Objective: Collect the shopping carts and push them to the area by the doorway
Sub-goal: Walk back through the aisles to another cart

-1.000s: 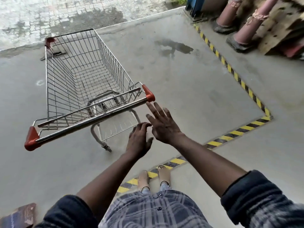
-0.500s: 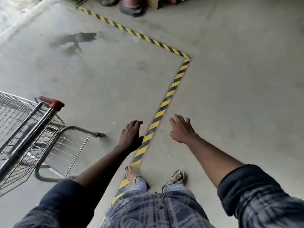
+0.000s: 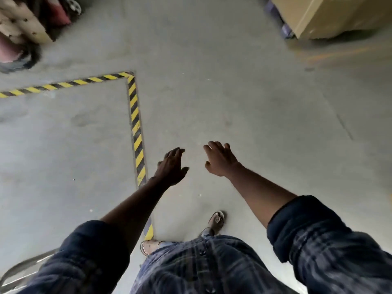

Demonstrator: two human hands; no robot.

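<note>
Only a curved metal bar of the shopping cart (image 3: 19, 270) shows at the bottom left corner, behind my left sleeve; the basket and handle are out of view. My left hand (image 3: 171, 166) hangs in the air over the concrete floor with relaxed fingers, holding nothing. My right hand (image 3: 220, 159) is beside it, a little to the right, fingers spread and empty. Both hands are well away from the cart.
Yellow-and-black hazard tape (image 3: 135, 124) marks a corner on the grey floor to my left. Pinkish cones and worn boards (image 3: 23, 24) sit at the top left. A tan cardboard box (image 3: 331, 13) on a dark base stands at the top right.
My view has swung right, away from the cart, which has slid from the left side to the bottom left corner. Both hands stay empty in front of me.
</note>
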